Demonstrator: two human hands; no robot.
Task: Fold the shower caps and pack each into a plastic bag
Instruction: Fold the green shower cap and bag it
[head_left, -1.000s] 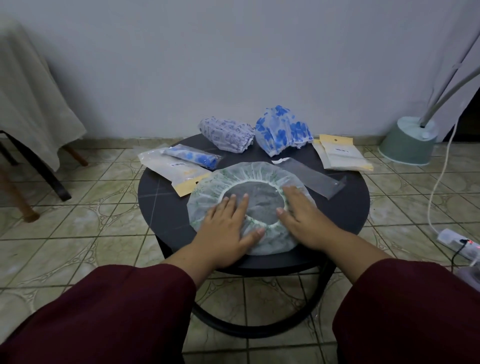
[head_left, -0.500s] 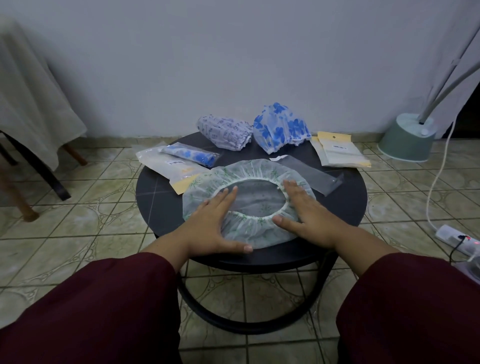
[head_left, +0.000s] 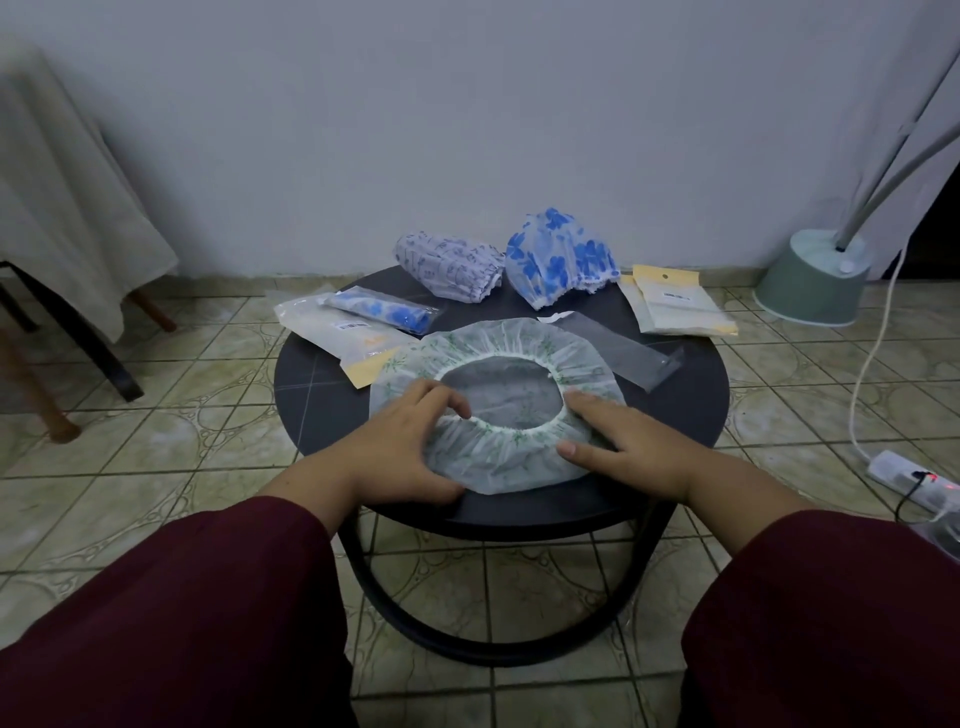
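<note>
Both hands have slid outward and toward the near side of the green-print shower cap (head_left: 498, 441) since a moment ago, and the left hand (head_left: 400, 447) now curls its fingers over the cap's left rim, thumb tucked under the near edge, where before it lay flat. The right hand (head_left: 621, 441) rests on the right rim with fingers straight and thumb stretched toward the middle, pressing rather than gripping. That cap lies spread open on the near half of the round black table (head_left: 322, 400), elastic ring facing up. My guess is the flattening is about done and the first fold is starting: the left side looks ready to be lifted and brought across to the right, which calls for the right hand to pin its side down so the thin plastic does not slide. An empty clear bag (head_left: 623, 353) lies just behind the cap, partly under its far edge, waiting to take it. Further back sit a grey-print cap (head_left: 447, 267) and a blue-flower cap (head_left: 561, 260), both bunched and unfolded, while one blue cap already packed (head_left: 384, 312) lies at the left on a stack of packets (head_left: 332, 332). More packets (head_left: 675, 306) sit at the right edge.
</note>
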